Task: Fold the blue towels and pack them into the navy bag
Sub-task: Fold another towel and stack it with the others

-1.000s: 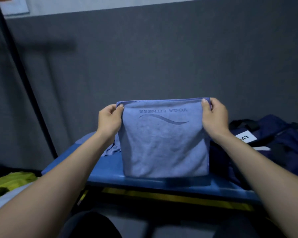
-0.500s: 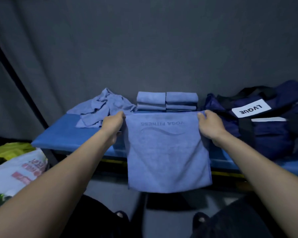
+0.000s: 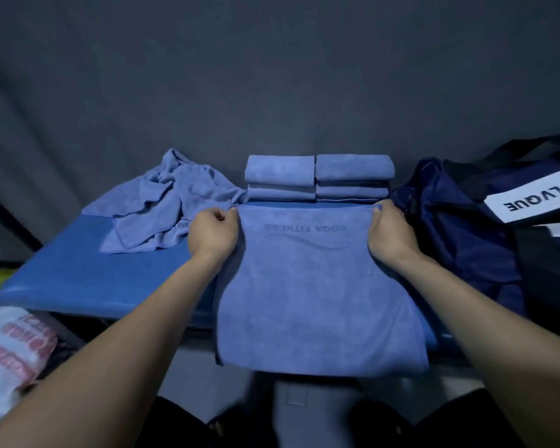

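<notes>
Both arms reached forward, the left hand (image 3: 212,236) and right hand (image 3: 390,236) each pinching a far corner of a towel (image 3: 317,299). Folded towels (image 3: 317,177) sat just beyond the hands, the bag (image 3: 466,240) right of the right hand.

Looks like gym or changing-room corner: padded blue vinyl table (image 3: 88,279) against dark grey felt-like wall (image 3: 272,76), blue microfibre towel (image 3: 317,295) printed "YOGA FITNESS", navy fabric duffel bag (image 3: 466,253).
</notes>
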